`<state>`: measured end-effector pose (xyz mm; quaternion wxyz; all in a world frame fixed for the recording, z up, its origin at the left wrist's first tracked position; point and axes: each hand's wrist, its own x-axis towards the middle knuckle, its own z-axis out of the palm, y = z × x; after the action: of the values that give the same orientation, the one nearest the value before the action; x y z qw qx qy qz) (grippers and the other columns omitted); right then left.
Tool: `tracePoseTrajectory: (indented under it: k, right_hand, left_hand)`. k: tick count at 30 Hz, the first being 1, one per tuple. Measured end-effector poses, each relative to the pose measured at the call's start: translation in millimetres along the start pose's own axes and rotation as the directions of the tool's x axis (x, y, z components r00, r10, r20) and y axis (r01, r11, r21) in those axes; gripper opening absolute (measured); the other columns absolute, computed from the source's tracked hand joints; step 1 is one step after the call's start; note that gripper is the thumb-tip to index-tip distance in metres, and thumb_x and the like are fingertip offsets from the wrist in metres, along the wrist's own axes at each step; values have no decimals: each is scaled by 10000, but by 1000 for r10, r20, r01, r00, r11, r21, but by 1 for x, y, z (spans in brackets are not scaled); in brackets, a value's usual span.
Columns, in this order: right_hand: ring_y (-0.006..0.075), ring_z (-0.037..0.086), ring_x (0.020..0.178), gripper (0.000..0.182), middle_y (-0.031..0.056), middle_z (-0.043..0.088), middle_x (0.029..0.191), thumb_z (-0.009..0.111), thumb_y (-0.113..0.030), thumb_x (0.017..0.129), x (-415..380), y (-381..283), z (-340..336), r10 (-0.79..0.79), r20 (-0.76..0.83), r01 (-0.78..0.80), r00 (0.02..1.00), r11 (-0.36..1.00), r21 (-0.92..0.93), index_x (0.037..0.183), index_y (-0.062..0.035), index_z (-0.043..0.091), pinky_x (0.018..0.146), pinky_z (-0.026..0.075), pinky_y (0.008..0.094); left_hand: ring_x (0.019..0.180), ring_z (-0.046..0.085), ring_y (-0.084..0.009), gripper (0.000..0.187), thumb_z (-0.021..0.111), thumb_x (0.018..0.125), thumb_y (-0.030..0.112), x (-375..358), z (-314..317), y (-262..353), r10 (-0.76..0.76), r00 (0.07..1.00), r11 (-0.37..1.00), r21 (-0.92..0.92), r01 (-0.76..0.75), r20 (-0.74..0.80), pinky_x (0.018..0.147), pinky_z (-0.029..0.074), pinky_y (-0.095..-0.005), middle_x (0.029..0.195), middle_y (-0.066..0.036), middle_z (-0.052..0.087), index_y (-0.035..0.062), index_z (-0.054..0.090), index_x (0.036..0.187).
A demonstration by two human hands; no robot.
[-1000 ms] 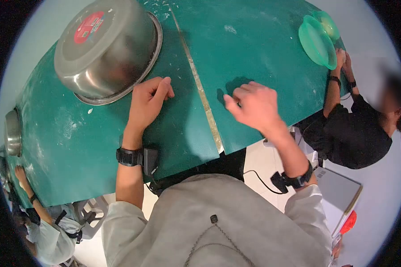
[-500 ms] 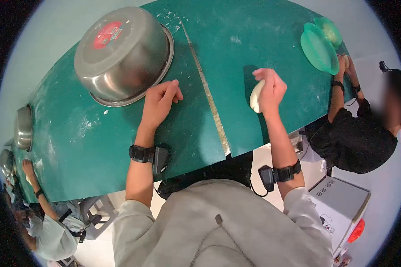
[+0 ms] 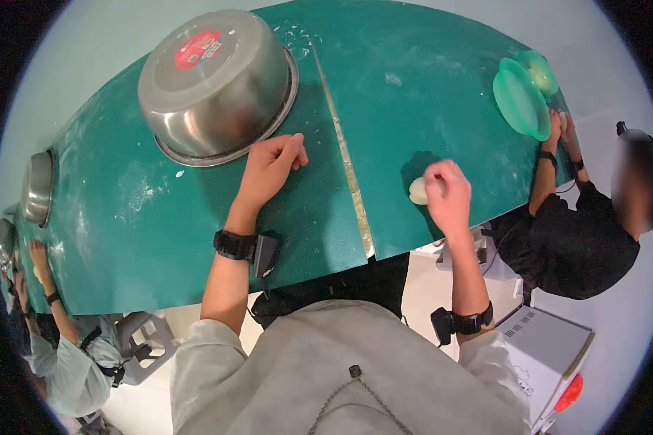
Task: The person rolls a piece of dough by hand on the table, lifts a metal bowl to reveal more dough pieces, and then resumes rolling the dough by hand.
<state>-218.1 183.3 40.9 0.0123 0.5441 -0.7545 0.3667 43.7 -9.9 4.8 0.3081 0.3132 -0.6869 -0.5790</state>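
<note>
A small pale piece of dough [image 3: 418,191] lies on the green table [image 3: 297,225], right of the seam strip. My right hand [image 3: 448,193] is at its right side, fingers curled over its edge and touching it. My left hand [image 3: 272,168] rests loosely closed on the table, left of the seam, with nothing visible in it. Just beyond my left hand sits a large upside-down steel basin [image 3: 221,109] with a red label on its base.
Green plastic bowls [image 3: 521,99] stand at the far right beside a person in black [image 3: 559,243]. Another person [image 3: 72,373] sits at the far left near smaller steel basins [image 3: 38,188]. White flour marks dot the table. A white box [image 3: 548,348] stands below right.
My right hand has moved toward me and its fingers have curled down on the dough, which now looks shorter and rounder. My left hand keeps its pose, and the view has shifted slightly.
</note>
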Motion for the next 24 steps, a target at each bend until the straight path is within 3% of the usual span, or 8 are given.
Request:
tracePoseTrajectory:
  k: [5, 9, 12, 17, 18, 19, 22, 24]
  right_hand:
    - [330, 648, 750, 234, 108, 635, 728, 640, -241, 873, 24, -11, 25, -152, 138, 186, 979, 942, -278, 709, -75, 653, 659, 525, 449]
    - [335, 649, 651, 285, 101, 644, 689, 632, -255, 880, 55, 5, 49, -99, 203, 166, 974, 924, -344, 656, -80, 656, 566, 516, 466]
    - [343, 638, 576, 346, 102, 634, 644, 623, -259, 890, 79, 18, 67, -178, 135, 214, 975, 915, -343, 596, -78, 633, 493, 495, 469]
    - [305, 648, 610, 136, 57, 678, 787, 634, -202, 855, 77, 19, 74, -211, -159, 161, 964, 945, -283, 747, -129, 674, 487, 500, 425]
    - [282, 673, 796, 78, 49, 691, 938, 641, -189, 834, 74, 17, 70, -226, -151, 186, 962, 953, -239, 869, -136, 687, 650, 539, 431]
    - [282, 673, 796, 78, 49, 691, 938, 641, -189, 834, 69, 14, 65, -226, -168, 181, 960, 952, -245, 869, -136, 687, 650, 539, 431]
    - [319, 613, 1130, 258, 70, 682, 1188, 650, -207, 835, 54, 11, 55, -224, -4, 221, 975, 962, -161, 1061, -93, 700, 998, 444, 487]
    - [326, 606, 1164, 285, 81, 674, 1229, 651, -209, 841, 40, 8, 50, -241, 1, 238, 971, 958, -163, 1092, -82, 700, 1019, 441, 480]
  left_hand:
    - [636, 553, -95, 426, 555, 1038, 273, 1, 2, -4, 5, 1000, 1000, 13, -5, -11, 597, 440, -276, 669, -24, 624, -6, 664, 736]
    - [677, 561, -103, 421, 535, 1054, 243, 2, 0, 2, -40, 999, 997, 60, 38, 30, 643, 460, -280, 706, -23, 632, -14, 648, 740]
    - [670, 559, -103, 418, 537, 1050, 238, 5, -2, 4, -58, 998, 993, 107, 55, 29, 636, 457, -280, 700, -23, 626, -10, 646, 731]
    - [612, 558, -102, 418, 561, 1030, 266, 8, 3, 3, 0, 1000, 994, 105, -1, 11, 577, 438, -282, 642, -40, 621, -6, 669, 733]
    - [642, 558, -109, 433, 534, 1046, 271, 6, 2, 2, -15, 1000, 995, 103, 14, 14, 611, 444, -283, 674, -32, 622, -4, 657, 735]
    - [673, 558, -116, 449, 508, 1062, 277, 4, 2, 1, -32, 999, 995, 99, 30, 18, 645, 450, -283, 706, -25, 623, -2, 645, 738]
    - [637, 563, -98, 432, 545, 1041, 266, 3, 0, -5, 26, 1000, 997, 79, -24, -18, 605, 445, -279, 664, -24, 627, -9, 656, 727]
    - [640, 563, -97, 434, 543, 1042, 269, 0, -2, -1, 32, 999, 997, 74, -30, -22, 608, 446, -277, 664, -23, 625, -10, 654, 728]
